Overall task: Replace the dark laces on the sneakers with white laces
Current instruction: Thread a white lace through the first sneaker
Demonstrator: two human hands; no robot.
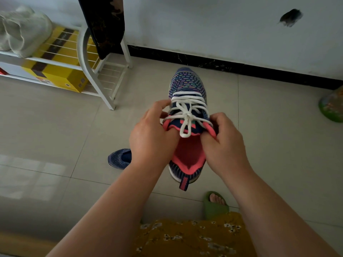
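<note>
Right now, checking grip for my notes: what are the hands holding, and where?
Both hold the multicoloured knit sneaker with white laces: left hand and right hand grip its pink collar sides.

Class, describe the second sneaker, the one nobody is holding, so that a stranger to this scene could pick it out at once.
Start at the white shoe rack against the wall, then drop down the tiled floor toward the person's left hand. Beside that wrist lies the second sneaker, only partly visible. Unlike the held sneaker, with its multicoloured dashes and white laces, it is plain dark blue knit and shows no lace.
</note>
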